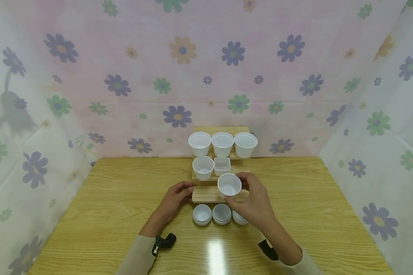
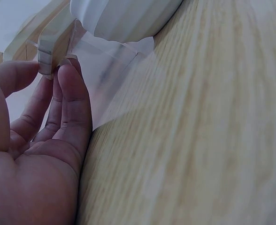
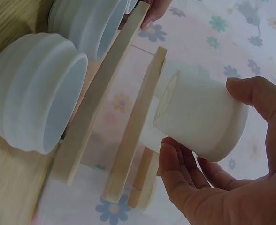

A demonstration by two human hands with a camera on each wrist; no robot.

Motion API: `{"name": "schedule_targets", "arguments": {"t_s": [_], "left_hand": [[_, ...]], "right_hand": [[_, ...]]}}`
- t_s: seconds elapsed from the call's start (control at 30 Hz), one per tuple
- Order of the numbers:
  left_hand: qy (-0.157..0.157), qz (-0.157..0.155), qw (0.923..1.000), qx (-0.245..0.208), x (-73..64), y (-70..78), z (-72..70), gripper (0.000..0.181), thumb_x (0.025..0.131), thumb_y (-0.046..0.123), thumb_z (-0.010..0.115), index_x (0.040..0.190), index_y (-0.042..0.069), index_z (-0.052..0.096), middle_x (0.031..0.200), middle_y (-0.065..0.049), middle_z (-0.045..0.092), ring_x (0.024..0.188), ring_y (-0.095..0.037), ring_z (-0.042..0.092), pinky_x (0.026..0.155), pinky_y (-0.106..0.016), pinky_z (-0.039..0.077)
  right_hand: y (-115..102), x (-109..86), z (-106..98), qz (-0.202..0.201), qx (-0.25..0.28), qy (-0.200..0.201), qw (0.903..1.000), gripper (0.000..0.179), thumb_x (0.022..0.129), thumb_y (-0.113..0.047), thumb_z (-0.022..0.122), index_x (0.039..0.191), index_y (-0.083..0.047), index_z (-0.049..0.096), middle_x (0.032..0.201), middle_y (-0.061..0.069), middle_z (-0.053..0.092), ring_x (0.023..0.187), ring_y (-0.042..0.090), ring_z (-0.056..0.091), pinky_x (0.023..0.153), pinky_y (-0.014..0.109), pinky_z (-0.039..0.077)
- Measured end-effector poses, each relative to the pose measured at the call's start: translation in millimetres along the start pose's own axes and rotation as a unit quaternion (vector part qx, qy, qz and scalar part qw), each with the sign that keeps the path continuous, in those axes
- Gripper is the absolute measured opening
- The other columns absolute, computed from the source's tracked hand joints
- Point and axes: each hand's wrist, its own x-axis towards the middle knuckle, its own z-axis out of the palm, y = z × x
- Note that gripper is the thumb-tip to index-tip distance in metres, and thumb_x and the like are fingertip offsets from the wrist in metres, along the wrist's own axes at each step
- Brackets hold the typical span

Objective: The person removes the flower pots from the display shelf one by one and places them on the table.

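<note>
My right hand grips a small round white pot between thumb and fingers, above the lowest step of a tiered wooden stand. The right wrist view shows this held pot tilted on its side relative to that camera. At the stand's left side, my left hand pinches the end of the lowest board, seen closely as a board end between thumb and fingers in the left wrist view. On the middle step stand a round white pot and a square white pot.
Three white pots, one of them a middle pot, line the upper step. Three ribbed white pots, including a left one, stand on the wood-grain table before the stand. A flowered cloth encloses the back and sides.
</note>
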Motion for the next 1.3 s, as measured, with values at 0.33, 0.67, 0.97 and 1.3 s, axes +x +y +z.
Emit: {"name": "schedule_targets", "arguments": {"t_s": [0.33, 0.67, 0.97, 1.3], "left_hand": [[-0.007, 0.004, 1.0000, -0.003, 0.7, 1.3, 0.1, 0.040, 0.109, 0.023, 0.062, 0.136, -0.006, 0.061, 0.116, -0.007, 0.073, 0.099, -0.020, 0.071, 0.087, -0.032, 0.060], [0.003, -0.002, 1.0000, -0.003, 1.3, 0.5, 0.6, 0.036, 0.109, 0.020, 0.062, 0.134, -0.005, 0.062, 0.114, -0.007, 0.073, 0.097, -0.019, 0.071, 0.085, -0.031, 0.060], [0.004, -0.004, 1.0000, -0.005, 1.0, 1.7, 0.6, 0.035, 0.109, 0.021, 0.063, 0.134, -0.004, 0.063, 0.114, -0.006, 0.073, 0.096, -0.019, 0.071, 0.085, -0.031, 0.060], [0.004, -0.004, 1.0000, -0.001, -0.1, 2.1, 0.5, 0.036, 0.109, 0.021, 0.062, 0.135, -0.005, 0.062, 0.115, -0.006, 0.073, 0.097, -0.019, 0.071, 0.086, -0.031, 0.060]], "right_hand": [[-4.2, -3.0, 8.9, -0.001, 0.003, -0.012, 0.9999, 0.068, 0.071, -0.007, 0.099, 0.128, -0.002, 0.061, 0.120, 0.008, 0.068, 0.107, 0.023, 0.070, 0.094, 0.049, 0.060], [-4.1, -8.6, 16.5, -0.017, 0.006, -0.033, 0.9993, 0.071, 0.073, -0.008, 0.098, 0.133, -0.007, 0.061, 0.124, 0.002, 0.069, 0.109, 0.018, 0.070, 0.095, 0.039, 0.060], [-9.2, -12.2, 19.7, -0.044, 0.012, -0.048, 0.9978, 0.077, 0.072, -0.006, 0.098, 0.138, -0.005, 0.059, 0.129, 0.007, 0.067, 0.112, 0.025, 0.068, 0.095, 0.041, 0.060], [-13.3, -16.2, 23.5, -0.054, 0.009, -0.062, 0.9966, 0.076, 0.072, -0.007, 0.098, 0.137, -0.008, 0.059, 0.129, 0.001, 0.065, 0.113, 0.020, 0.067, 0.095, 0.038, 0.059]]}}
